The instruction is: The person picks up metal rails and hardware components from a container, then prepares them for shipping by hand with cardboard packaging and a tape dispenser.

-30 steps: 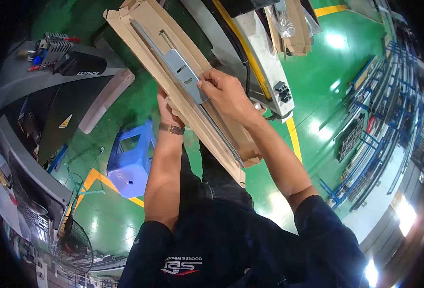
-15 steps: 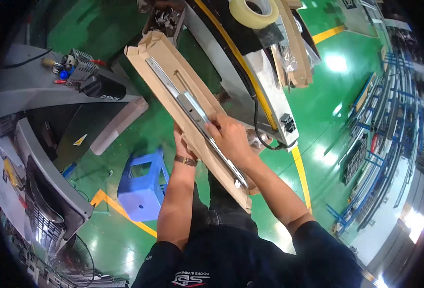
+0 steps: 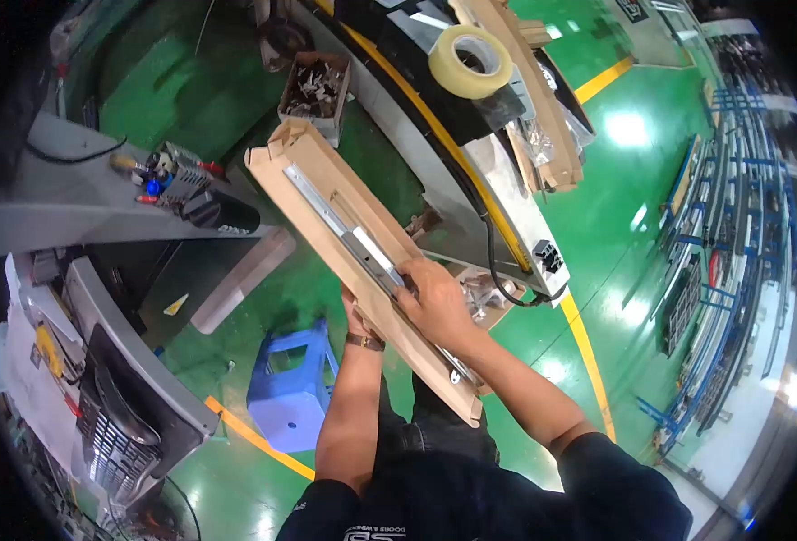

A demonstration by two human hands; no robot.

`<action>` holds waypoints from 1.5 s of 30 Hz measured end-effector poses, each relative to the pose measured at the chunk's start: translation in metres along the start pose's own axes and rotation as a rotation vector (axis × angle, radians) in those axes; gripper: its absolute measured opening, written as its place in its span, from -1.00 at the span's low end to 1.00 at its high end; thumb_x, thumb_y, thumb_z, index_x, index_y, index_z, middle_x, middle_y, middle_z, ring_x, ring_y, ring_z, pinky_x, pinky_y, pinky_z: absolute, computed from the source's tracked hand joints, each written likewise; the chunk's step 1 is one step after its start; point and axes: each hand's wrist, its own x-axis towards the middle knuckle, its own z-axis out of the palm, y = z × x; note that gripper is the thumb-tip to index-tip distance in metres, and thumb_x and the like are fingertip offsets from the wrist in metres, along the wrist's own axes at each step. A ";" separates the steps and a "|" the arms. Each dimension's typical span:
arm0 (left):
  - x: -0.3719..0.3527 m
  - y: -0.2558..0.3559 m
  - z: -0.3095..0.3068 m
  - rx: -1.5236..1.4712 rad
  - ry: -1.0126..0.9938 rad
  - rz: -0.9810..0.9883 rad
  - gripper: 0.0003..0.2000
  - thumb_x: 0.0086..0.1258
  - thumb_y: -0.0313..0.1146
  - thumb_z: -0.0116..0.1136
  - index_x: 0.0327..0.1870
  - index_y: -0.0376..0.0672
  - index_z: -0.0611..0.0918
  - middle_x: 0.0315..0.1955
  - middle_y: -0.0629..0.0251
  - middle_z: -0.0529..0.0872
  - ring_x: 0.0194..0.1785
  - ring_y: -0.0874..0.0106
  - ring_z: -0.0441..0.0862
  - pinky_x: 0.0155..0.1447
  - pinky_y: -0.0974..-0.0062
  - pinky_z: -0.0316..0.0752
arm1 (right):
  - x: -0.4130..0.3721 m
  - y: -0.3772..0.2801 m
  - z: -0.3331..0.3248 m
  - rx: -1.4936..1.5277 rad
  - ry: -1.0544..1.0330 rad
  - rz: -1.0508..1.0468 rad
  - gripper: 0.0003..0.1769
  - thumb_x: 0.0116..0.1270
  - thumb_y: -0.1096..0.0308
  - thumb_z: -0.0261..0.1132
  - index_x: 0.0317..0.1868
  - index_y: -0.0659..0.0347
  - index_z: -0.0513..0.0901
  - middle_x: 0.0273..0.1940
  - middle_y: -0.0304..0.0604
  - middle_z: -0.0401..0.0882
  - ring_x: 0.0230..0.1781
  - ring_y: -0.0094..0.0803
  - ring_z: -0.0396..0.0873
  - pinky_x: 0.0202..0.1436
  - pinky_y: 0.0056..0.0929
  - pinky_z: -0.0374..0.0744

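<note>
Slanting across the middle in front of me is a long, narrow, open cardboard box. My left hand, with a watch at its wrist, is wrapped round the box's left side and supports it from below; part of its fingers is hidden. Inside the box lies a long silver metal bar with a wider overlapping section, which looks like a window friction stay. My right hand reaches into the box, its fingers closed on the stay near the middle. The stay's lower end shows beyond that hand.
A tape roll sits on the grey machine with a yellow stripe. Below it stands a small box of scraps. A blue stool is on the green floor. Tools and a black cylinder lie on the left machine; racks of profiles line the right.
The view has shifted, so the surroundings and the box appear lower in it. Both hands keep their hold; the right hand stays on the stay inside the box.
</note>
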 end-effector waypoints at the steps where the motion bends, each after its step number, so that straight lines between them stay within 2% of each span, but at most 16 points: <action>1: 0.000 0.002 -0.013 0.061 0.029 0.005 -0.35 0.56 0.25 0.09 0.44 -0.07 0.54 0.22 0.20 0.73 0.20 0.17 0.73 0.27 0.10 0.71 | -0.001 -0.001 0.001 0.025 -0.001 0.021 -0.68 0.33 0.44 0.38 0.08 0.30 0.65 -0.04 0.12 0.70 0.02 0.10 0.68 0.16 -0.05 0.62; 6: -0.001 -0.004 0.002 0.277 0.177 0.025 -0.37 0.58 0.25 0.02 0.36 -0.11 0.57 0.18 0.18 0.72 0.21 0.17 0.70 0.26 0.09 0.69 | -0.011 0.005 -0.002 0.052 -0.001 0.141 -0.61 0.29 0.44 0.37 0.14 0.24 0.66 0.02 0.11 0.71 0.08 0.07 0.67 0.20 -0.04 0.62; 9: -0.003 0.000 0.005 0.258 0.079 -0.003 -0.37 0.64 0.17 -0.13 0.46 -0.16 0.47 0.29 0.08 0.64 0.28 0.15 0.65 0.36 0.11 0.61 | -0.012 0.003 -0.011 0.132 0.010 0.166 -0.62 0.30 0.41 0.39 0.13 0.24 0.67 0.06 0.10 0.71 0.11 0.07 0.67 0.22 -0.05 0.62; 10: 0.001 -0.003 0.016 0.424 0.176 0.061 -0.32 0.63 0.18 -0.13 0.53 -0.18 0.40 0.35 0.03 0.59 0.36 0.10 0.58 0.47 0.07 0.51 | -0.013 0.006 -0.011 0.142 0.066 0.111 -0.63 0.31 0.43 0.41 0.12 0.24 0.68 0.08 0.05 0.72 0.12 0.02 0.68 0.23 -0.08 0.64; 11: 0.008 0.002 0.007 0.302 -0.055 -0.032 -0.28 0.63 0.19 -0.13 0.57 -0.21 0.34 0.39 -0.02 0.54 0.41 0.05 0.53 0.54 0.02 0.41 | -0.014 0.008 -0.013 0.178 0.100 0.082 -0.64 0.31 0.44 0.42 0.12 0.24 0.69 0.07 0.04 0.72 0.11 0.01 0.68 0.23 -0.08 0.64; 14: 0.019 -0.005 0.049 0.373 0.097 0.037 -0.28 0.62 0.18 -0.12 0.56 -0.22 0.35 0.38 -0.06 0.55 0.38 0.03 0.56 0.51 -0.02 0.45 | -0.007 0.008 -0.039 0.235 0.242 -0.041 -0.71 0.35 0.47 0.43 0.07 0.26 0.71 0.05 -0.04 0.73 0.05 -0.11 0.72 0.16 -0.19 0.69; 18: 0.041 -0.007 0.079 0.487 0.056 0.090 -0.27 0.66 0.18 -0.15 0.61 -0.24 0.32 0.45 -0.05 0.52 0.45 0.02 0.52 0.60 -0.01 0.37 | 0.025 0.039 -0.104 0.410 0.382 0.191 -0.79 0.40 0.44 0.38 0.02 0.23 0.73 0.00 -0.01 0.74 -0.04 -0.09 0.74 0.04 -0.21 0.70; 20: 0.057 -0.005 0.076 0.468 0.021 0.073 -0.22 0.65 0.26 -0.16 0.65 -0.18 0.25 0.52 0.01 0.46 0.51 0.02 0.46 0.66 -0.01 0.29 | 0.050 0.089 -0.131 0.242 0.475 0.243 -0.72 0.42 0.43 0.41 0.12 0.23 0.72 -0.02 -0.05 0.75 -0.08 -0.25 0.75 -0.02 -0.30 0.69; 21: 0.064 -0.009 0.082 0.475 0.069 0.077 -0.23 0.66 0.26 -0.16 0.66 -0.16 0.24 0.52 0.00 0.45 0.52 0.02 0.45 0.67 -0.01 0.29 | 0.064 0.107 -0.153 0.267 0.413 0.464 -0.66 0.42 0.38 0.41 0.17 0.23 0.70 0.01 -0.04 0.76 -0.08 -0.23 0.75 0.00 -0.28 0.68; 23: 0.076 -0.014 0.097 0.487 0.159 0.098 -0.24 0.66 0.25 -0.16 0.68 -0.13 0.22 0.54 0.00 0.43 0.54 0.01 0.43 0.68 0.00 0.27 | 0.094 0.172 -0.170 0.100 0.544 0.383 -0.62 0.41 0.38 0.41 0.21 0.24 0.68 0.11 0.04 0.74 -0.05 -0.15 0.77 0.05 -0.24 0.68; 24: 0.084 -0.013 0.097 0.548 0.141 0.095 -0.27 0.69 0.21 -0.18 0.69 -0.10 0.20 0.56 -0.01 0.39 0.55 0.00 0.41 0.69 0.00 0.26 | 0.111 0.199 -0.179 0.094 0.573 0.400 -0.60 0.37 0.34 0.40 0.20 0.24 0.67 0.05 0.17 0.71 -0.01 0.02 0.74 0.09 -0.06 0.65; 27: 0.100 -0.019 0.104 0.500 0.165 0.100 -0.29 0.72 0.16 -0.20 0.69 -0.13 0.18 0.57 -0.01 0.38 0.57 0.02 0.39 0.69 -0.02 0.26 | 0.158 0.247 -0.198 -0.191 0.468 0.530 -0.57 0.35 0.31 0.44 0.19 0.24 0.69 0.15 0.19 0.70 0.03 0.06 0.75 0.15 -0.05 0.66; 33: 0.122 -0.016 0.086 0.342 0.035 0.029 -0.33 0.73 0.12 -0.17 0.60 -0.24 0.31 0.46 0.00 0.52 0.46 0.03 0.54 0.57 0.03 0.45 | 0.207 0.281 -0.196 -0.255 0.252 0.667 -0.61 0.34 0.17 0.41 0.09 0.19 0.72 -0.01 0.22 0.77 0.02 0.14 0.74 0.14 0.08 0.65; 36: 0.124 -0.031 0.109 0.441 0.258 0.138 -0.35 0.72 0.13 -0.15 0.55 -0.25 0.37 0.41 0.00 0.57 0.39 0.04 0.61 0.48 0.04 0.55 | 0.214 0.275 -0.210 -0.282 0.138 0.688 -0.64 0.33 0.12 0.41 -0.04 0.22 0.76 -0.06 0.23 0.79 -0.03 0.17 0.76 0.10 0.11 0.66; 42: 0.131 -0.042 0.109 0.392 0.194 0.112 -0.34 0.69 0.18 -0.14 0.53 -0.20 0.41 0.38 -0.02 0.59 0.35 0.02 0.62 0.42 -0.04 0.58 | 0.216 0.274 -0.225 -0.263 0.164 0.589 -0.74 0.31 0.20 0.36 -0.24 0.26 0.72 -0.11 0.24 0.78 -0.09 0.21 0.75 0.00 0.14 0.64; 45: 0.128 -0.040 0.104 0.336 0.166 0.095 -0.31 0.69 0.21 -0.15 0.55 -0.20 0.39 0.40 -0.07 0.57 0.37 -0.04 0.60 0.44 -0.07 0.57 | 0.203 0.274 -0.221 -0.442 0.487 0.191 -0.76 0.35 0.24 0.28 -0.23 0.30 0.63 -0.21 0.23 0.75 -0.15 0.23 0.73 -0.06 0.18 0.60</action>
